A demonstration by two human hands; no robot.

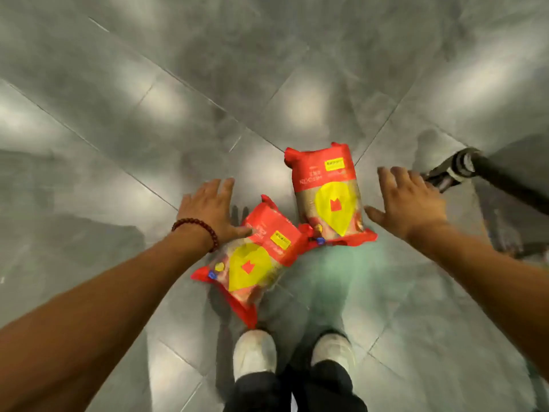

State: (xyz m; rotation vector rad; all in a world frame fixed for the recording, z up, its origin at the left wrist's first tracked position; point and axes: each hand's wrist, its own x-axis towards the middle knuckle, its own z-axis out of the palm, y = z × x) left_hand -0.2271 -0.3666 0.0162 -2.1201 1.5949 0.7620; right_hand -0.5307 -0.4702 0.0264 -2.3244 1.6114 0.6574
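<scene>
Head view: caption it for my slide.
Left hand reaches for the nearer red packet, right hand for the farther packet, on a grey tiled floor.

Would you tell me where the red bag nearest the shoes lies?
Head view: the near red bag lies on the tiled floor left of centre, by the left hand, touching the other red bag.

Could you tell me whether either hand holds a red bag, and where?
Nothing is held: left hand open, thumb at the top edge of the near bag; right hand open beside the far bag.
</scene>
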